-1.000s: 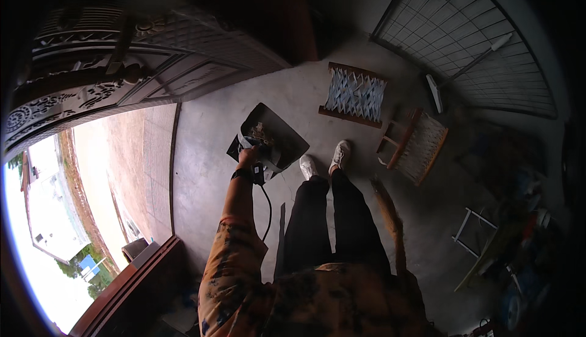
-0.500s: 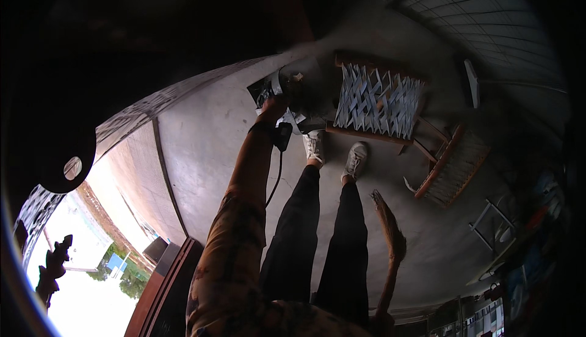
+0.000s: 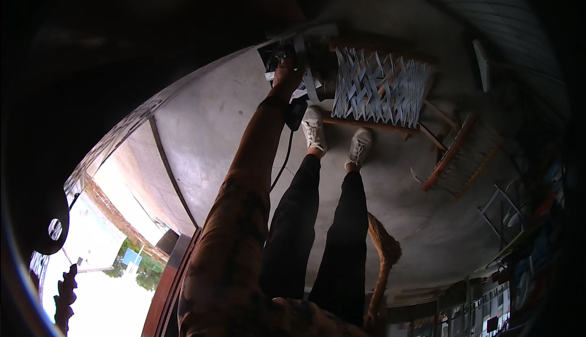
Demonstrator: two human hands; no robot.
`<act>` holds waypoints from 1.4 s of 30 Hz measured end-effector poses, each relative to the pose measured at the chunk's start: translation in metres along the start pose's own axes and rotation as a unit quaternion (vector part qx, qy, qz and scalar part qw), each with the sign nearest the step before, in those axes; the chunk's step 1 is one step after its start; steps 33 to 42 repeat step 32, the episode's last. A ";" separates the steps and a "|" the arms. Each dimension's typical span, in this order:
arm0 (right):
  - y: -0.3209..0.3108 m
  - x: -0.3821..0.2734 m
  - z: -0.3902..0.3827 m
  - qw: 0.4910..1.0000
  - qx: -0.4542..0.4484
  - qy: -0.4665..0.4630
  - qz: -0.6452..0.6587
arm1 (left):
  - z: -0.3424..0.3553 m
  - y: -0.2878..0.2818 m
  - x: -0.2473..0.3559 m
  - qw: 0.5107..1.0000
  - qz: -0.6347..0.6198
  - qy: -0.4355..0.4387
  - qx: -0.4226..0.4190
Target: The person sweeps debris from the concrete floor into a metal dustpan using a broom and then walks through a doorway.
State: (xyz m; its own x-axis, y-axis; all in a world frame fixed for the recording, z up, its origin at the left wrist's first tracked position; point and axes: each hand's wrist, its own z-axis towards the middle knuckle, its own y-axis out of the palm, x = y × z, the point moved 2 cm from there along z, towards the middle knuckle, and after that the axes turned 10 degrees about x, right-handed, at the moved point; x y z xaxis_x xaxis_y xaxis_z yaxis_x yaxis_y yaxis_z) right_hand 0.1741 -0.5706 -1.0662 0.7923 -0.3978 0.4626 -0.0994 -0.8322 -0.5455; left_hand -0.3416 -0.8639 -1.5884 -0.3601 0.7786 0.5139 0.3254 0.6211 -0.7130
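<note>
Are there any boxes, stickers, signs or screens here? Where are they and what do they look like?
No clear signs or screens show.
Dustpan: dark, flat, held by the left hand out front; a pale patch on it could be a sticker, too blurred to tell.
Clutter: far right on the floor, colourful shapes, maybe packages, too dark to tell.

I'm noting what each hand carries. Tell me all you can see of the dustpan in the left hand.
The dustpan is dark, flat and shovel-shaped, with a pale strap or handle band across it. The left hand holds it out at arm's length, above the concrete floor and next to a woven stool. It is tilted and partly in shadow, so its contents cannot be made out. Only the hand touches it.
</note>
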 end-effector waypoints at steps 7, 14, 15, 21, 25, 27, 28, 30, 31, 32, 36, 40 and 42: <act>-0.040 -0.011 -0.001 0.950 -0.041 -0.234 -0.204 | -0.165 -0.120 -0.076 0.978 0.172 -0.115 0.038; -0.100 -0.068 -0.088 0.939 0.017 -0.318 -0.127 | -0.384 -0.190 -0.094 0.952 0.089 -0.276 -0.097; -0.109 -0.093 -0.156 0.972 0.059 -0.224 -0.027 | -0.406 -0.186 -0.085 0.946 0.064 -0.293 -0.124; -0.137 -0.068 0.103 0.820 -0.388 -0.313 0.282 | -0.470 -0.187 -0.083 0.862 0.361 0.235 -0.265; -0.154 -0.081 0.164 0.841 -0.187 -0.317 0.397 | -0.503 -0.195 -0.046 0.843 0.362 0.297 -0.263; -0.144 -0.105 0.165 0.845 -0.161 -0.339 0.382 | -0.523 -0.210 -0.055 0.848 0.362 0.298 -0.246; -0.142 -0.112 0.167 0.844 -0.155 -0.350 0.375 | -0.535 -0.214 -0.060 0.850 0.356 0.307 -0.238; -0.143 -0.130 0.171 0.840 -0.145 -0.376 0.363 | -0.552 -0.213 -0.067 0.861 0.350 0.302 -0.211; -0.145 -0.136 0.171 0.839 -0.143 -0.387 0.355 | -0.559 -0.215 -0.071 0.922 0.301 0.142 -0.196; -0.144 -0.141 0.169 0.840 -0.147 -0.395 0.343 | -0.575 -0.215 -0.076 0.927 0.295 0.134 -0.188; -0.144 -0.141 0.169 0.840 -0.147 -0.395 0.343 | -0.575 -0.215 -0.076 0.927 0.295 0.134 -0.188; -0.144 -0.141 0.169 0.840 -0.147 -0.395 0.343 | -0.575 -0.215 -0.076 0.927 0.295 0.134 -0.188; -0.144 -0.141 0.169 0.840 -0.147 -0.395 0.343 | -0.575 -0.215 -0.076 0.927 0.295 0.134 -0.188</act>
